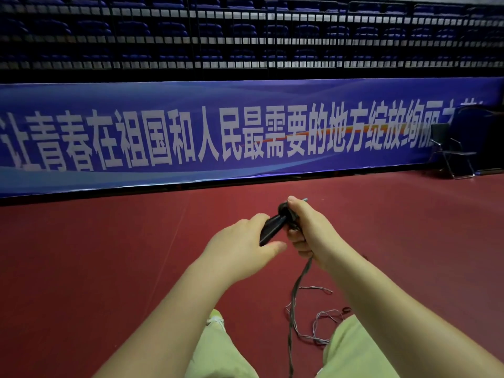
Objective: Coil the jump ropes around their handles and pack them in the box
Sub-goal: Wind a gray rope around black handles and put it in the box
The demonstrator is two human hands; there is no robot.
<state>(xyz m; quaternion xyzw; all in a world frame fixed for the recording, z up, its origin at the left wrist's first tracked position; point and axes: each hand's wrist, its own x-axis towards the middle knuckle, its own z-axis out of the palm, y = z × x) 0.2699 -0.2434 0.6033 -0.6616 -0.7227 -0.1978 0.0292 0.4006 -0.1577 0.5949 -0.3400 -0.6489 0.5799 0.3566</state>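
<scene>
My left hand point(242, 241) grips the lower end of the black jump rope handles point(272, 227), thumb beneath them. My right hand point(305, 227) curls round the upper end of the handles, where dark turns of rope point(286, 210) are wound, its thumb pressing on top. The thin grey rope point(297, 285) hangs from under my right hand and trails down in loose loops on the red floor point(109, 255) between my legs. No box is in view.
A long blue banner point(245, 137) with white characters runs along the barrier ahead. A black folding chair point(450, 154) stands at the far right. My legs in pale green trousers point(354, 350) and one shoe point(216, 317) are below.
</scene>
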